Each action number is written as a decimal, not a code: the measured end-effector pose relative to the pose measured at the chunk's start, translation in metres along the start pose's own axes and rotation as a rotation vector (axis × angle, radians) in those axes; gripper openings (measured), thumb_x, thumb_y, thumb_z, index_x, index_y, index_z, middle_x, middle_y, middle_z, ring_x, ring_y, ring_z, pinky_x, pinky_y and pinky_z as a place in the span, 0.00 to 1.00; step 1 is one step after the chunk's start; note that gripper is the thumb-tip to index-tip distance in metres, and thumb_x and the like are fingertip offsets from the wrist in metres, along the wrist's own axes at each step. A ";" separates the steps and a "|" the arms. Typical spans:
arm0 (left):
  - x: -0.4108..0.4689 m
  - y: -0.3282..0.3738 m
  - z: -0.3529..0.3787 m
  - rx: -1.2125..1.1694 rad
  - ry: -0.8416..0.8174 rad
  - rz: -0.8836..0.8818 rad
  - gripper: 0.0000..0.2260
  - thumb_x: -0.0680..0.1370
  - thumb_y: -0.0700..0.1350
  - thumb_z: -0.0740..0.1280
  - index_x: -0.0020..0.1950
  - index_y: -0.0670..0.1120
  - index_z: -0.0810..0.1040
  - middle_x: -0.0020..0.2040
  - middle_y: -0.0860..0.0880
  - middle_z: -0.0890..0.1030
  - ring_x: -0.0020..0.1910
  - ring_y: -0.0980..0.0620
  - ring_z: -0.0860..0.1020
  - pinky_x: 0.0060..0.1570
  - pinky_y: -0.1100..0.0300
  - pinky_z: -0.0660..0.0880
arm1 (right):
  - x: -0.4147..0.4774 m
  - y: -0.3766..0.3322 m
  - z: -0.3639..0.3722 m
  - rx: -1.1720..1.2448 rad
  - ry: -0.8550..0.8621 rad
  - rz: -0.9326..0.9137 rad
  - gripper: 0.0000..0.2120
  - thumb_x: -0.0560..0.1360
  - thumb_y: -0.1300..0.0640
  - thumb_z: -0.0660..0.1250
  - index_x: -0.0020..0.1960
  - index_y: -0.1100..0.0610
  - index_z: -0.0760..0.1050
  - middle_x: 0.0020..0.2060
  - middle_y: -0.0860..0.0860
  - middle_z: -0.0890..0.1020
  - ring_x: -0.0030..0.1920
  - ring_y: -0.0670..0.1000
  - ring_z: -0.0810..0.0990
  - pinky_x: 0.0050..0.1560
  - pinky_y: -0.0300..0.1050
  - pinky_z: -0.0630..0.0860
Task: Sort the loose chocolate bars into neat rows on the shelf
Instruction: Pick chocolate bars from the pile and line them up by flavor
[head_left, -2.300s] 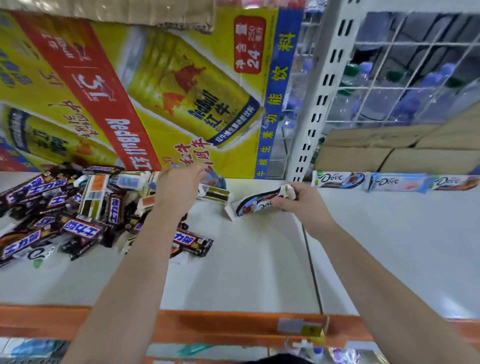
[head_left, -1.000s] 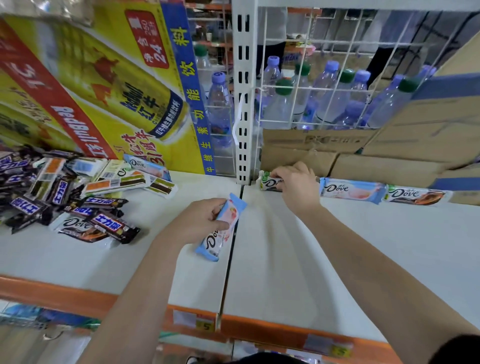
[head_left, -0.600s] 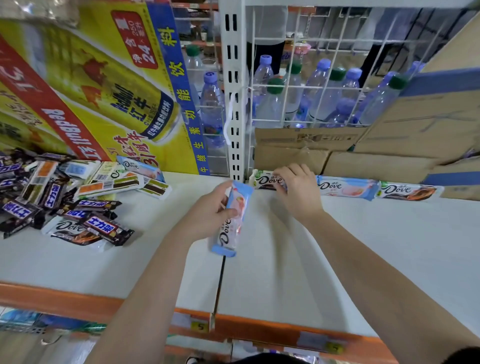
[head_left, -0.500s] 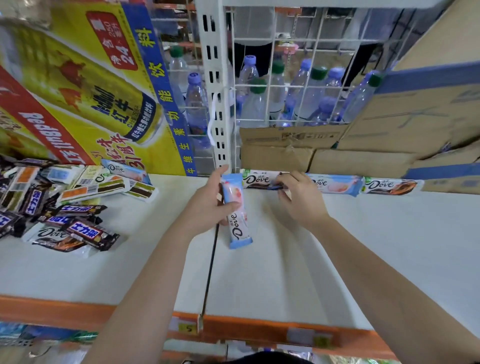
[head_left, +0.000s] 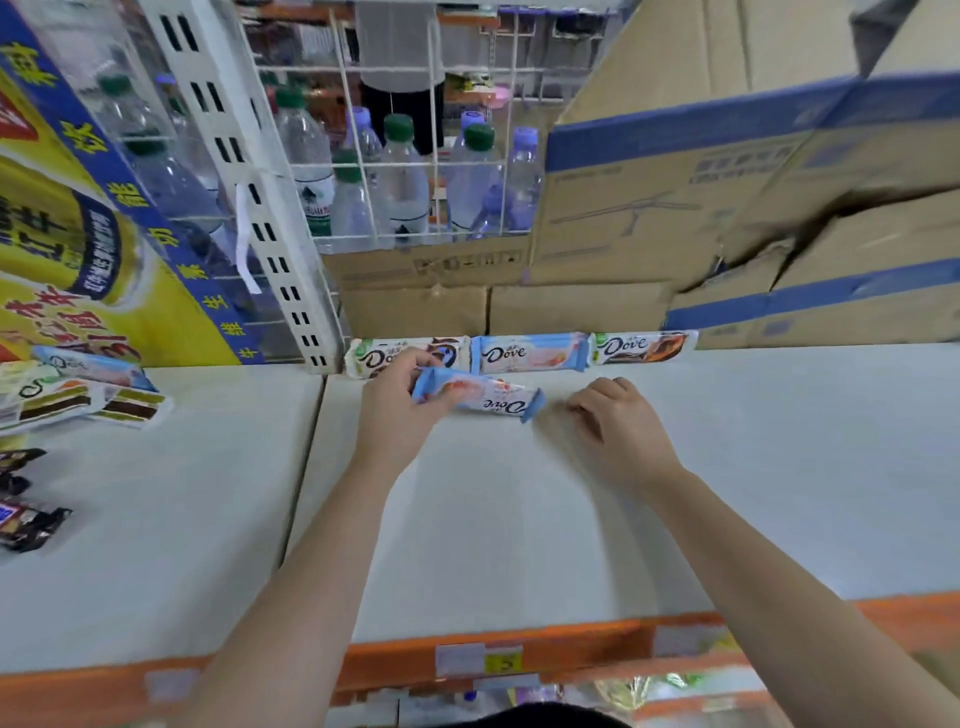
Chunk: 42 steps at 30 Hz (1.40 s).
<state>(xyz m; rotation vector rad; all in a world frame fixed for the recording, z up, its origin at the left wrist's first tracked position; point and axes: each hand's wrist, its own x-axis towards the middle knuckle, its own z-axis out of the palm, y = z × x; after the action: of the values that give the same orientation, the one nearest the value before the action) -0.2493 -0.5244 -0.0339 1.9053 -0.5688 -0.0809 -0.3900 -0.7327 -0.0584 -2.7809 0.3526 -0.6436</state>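
Three Dove bars lie end to end along the back of the white shelf (head_left: 519, 519): a brown-and-white one (head_left: 447, 351), a light-blue one (head_left: 527, 354) and another brown one (head_left: 644, 347). My left hand (head_left: 397, 410) pinches the left end of a second light-blue Dove bar (head_left: 488, 399), which lies crosswise just in front of that row with its print upside down. My right hand (head_left: 615, 426) hovers to the right of this bar, fingers loosely curled, holding nothing. Loose bars (head_left: 78, 395) remain at the far left.
Cardboard boxes (head_left: 675, 218) stand right behind the row. A white slotted upright (head_left: 260, 208) and wire grid with water bottles (head_left: 395, 192) rise at the back. A yellow drink carton (head_left: 78, 234) fills the left. The orange shelf lip (head_left: 493, 660) runs along the front.
My left hand has turned the light-blue bar from upright to crosswise and brought it down in front of the row. My right hand has let go of the brown bar and drawn back right.
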 end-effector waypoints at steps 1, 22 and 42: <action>-0.001 0.000 0.004 0.095 0.006 0.042 0.12 0.68 0.51 0.76 0.42 0.51 0.75 0.35 0.56 0.76 0.32 0.61 0.72 0.32 0.70 0.67 | -0.001 0.004 -0.001 0.000 0.007 0.004 0.05 0.73 0.59 0.65 0.43 0.56 0.80 0.37 0.51 0.79 0.39 0.56 0.73 0.41 0.47 0.72; 0.037 0.005 0.075 0.575 0.089 0.314 0.11 0.70 0.53 0.72 0.46 0.47 0.83 0.41 0.50 0.78 0.46 0.47 0.72 0.39 0.60 0.64 | -0.003 0.018 0.014 0.072 0.036 0.041 0.12 0.72 0.56 0.55 0.43 0.52 0.78 0.37 0.48 0.77 0.40 0.54 0.72 0.40 0.50 0.72; 0.016 -0.027 -0.022 0.671 0.169 0.309 0.09 0.72 0.45 0.66 0.50 0.47 0.82 0.49 0.47 0.78 0.48 0.43 0.77 0.47 0.50 0.75 | 0.030 -0.044 0.043 0.103 0.105 -0.083 0.09 0.67 0.66 0.67 0.46 0.58 0.80 0.44 0.52 0.81 0.47 0.57 0.76 0.49 0.48 0.72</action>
<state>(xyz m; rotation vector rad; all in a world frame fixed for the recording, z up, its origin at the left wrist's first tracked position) -0.2192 -0.5045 -0.0461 2.4039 -0.8366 0.5264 -0.3366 -0.6915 -0.0698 -2.6815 0.2192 -0.8064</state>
